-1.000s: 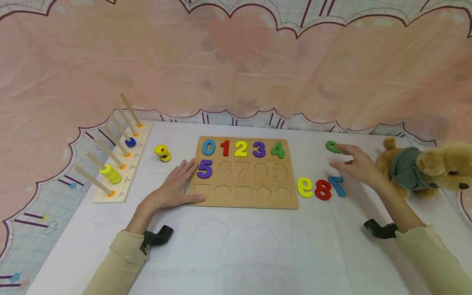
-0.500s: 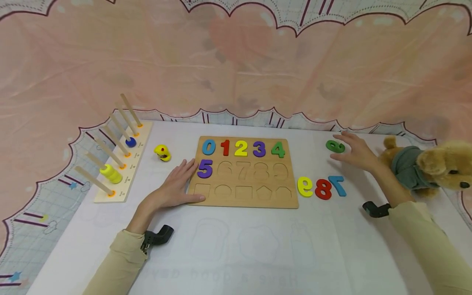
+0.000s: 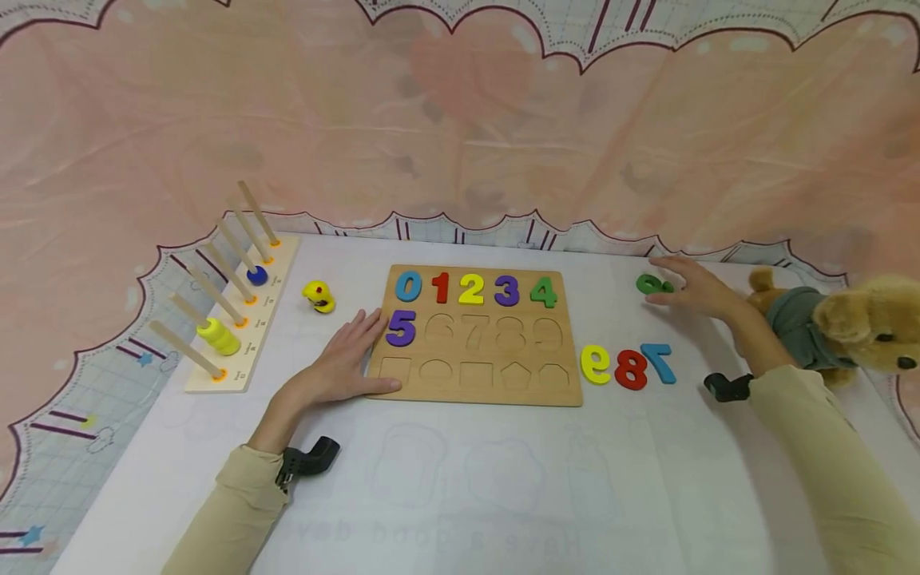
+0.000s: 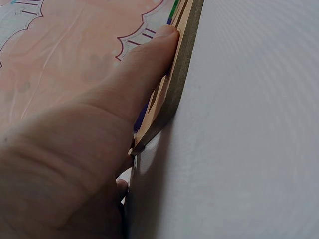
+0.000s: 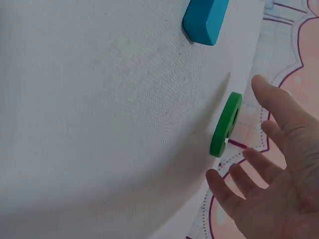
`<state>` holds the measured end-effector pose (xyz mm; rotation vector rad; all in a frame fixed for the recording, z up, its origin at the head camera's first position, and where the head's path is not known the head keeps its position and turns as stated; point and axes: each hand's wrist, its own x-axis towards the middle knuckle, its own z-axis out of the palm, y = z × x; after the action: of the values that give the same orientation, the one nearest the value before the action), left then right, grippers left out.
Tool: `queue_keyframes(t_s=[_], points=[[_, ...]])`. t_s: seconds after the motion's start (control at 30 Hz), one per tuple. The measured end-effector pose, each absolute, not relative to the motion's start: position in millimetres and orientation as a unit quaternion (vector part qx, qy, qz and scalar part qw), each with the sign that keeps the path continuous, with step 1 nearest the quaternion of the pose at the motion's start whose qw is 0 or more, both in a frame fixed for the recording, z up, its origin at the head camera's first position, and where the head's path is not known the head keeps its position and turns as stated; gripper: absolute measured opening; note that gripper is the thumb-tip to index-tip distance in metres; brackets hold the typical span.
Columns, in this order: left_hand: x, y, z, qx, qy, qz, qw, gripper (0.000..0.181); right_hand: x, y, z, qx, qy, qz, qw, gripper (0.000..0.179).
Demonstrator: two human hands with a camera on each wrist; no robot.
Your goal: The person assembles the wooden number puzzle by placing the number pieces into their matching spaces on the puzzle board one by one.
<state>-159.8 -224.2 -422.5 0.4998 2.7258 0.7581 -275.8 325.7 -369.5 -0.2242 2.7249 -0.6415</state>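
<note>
My left hand (image 3: 338, 363) rests at the left edge of the wooden number board (image 3: 463, 391). Its thumb lies on the board top in the left wrist view, while its straight fingers are along the edge. The board bears 0 to 4 in its top row and a purple 5 (image 3: 401, 328) below. My right hand (image 3: 697, 289) hovers with thumb and fingers spread around a green numeral (image 3: 650, 284), shaped like a 6 or 9. In the right wrist view, a gap shows between the fingers and that green numeral (image 5: 227, 124), which lies on the white tabletop.
A yellow numeral (image 3: 595, 365), a red 8 (image 3: 631, 370) and a blue 7 (image 3: 658, 363) lie right of the board. A teddy bear (image 3: 805, 327) sits at far right. Leftward are a yellow toy duck (image 3: 319, 296) and a peg stand (image 3: 247, 351) with beads.
My right hand has shifted slightly up and right, its fingers spreading away from the green numeral, which has turned slightly. My left hand holds its place on the board.
</note>
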Motion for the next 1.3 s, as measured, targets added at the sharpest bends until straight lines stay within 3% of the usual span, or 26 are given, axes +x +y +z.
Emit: queue_keyframes(t_s=[1.3], points=[[-161,-224,-426,0.171,0.941,0.263,0.128,0.11,-292,314,-382,-0.085,0.964,-0.175,0.183,0.073]])
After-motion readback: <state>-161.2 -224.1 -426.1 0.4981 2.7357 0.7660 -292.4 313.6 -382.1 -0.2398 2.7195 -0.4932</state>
